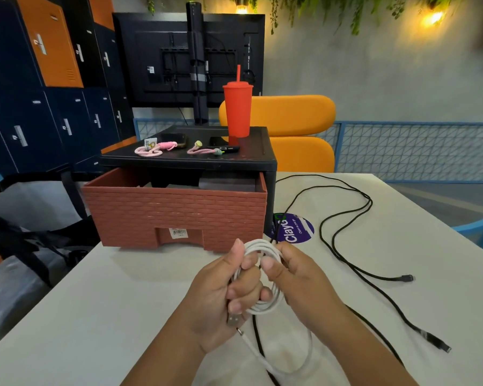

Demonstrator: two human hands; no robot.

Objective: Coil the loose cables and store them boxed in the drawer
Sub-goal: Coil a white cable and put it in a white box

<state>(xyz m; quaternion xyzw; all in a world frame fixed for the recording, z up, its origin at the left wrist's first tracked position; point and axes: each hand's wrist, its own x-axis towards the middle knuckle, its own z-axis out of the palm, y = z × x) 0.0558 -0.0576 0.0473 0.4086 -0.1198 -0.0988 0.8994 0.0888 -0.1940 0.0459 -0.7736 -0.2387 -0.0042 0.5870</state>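
A white cable (pixel 262 247), wound into a coil of several loops, is held above the table's near middle. My left hand (pixel 221 296) grips the coil's left side, with the silver USB plug (pixel 234 320) sticking out below its fingers. My right hand (pixel 299 277) pinches the coil's right side. A loose white tail (pixel 304 358) hangs down onto the table. A long black cable (pixel 343 221) sprawls uncoiled over the table's right half. The brick-patterned red drawer (pixel 176 213) stands pulled open from its black cabinet (pixel 190 160), with dark items inside.
On the cabinet top lie pink cable ties (pixel 151 150), a second pink tie (pixel 204 150), dark phones and a red tumbler (pixel 238 110) with a straw. A purple round sticker (pixel 296 228) marks the white table (pixel 123 302). An orange chair (pixel 299 129) stands behind.
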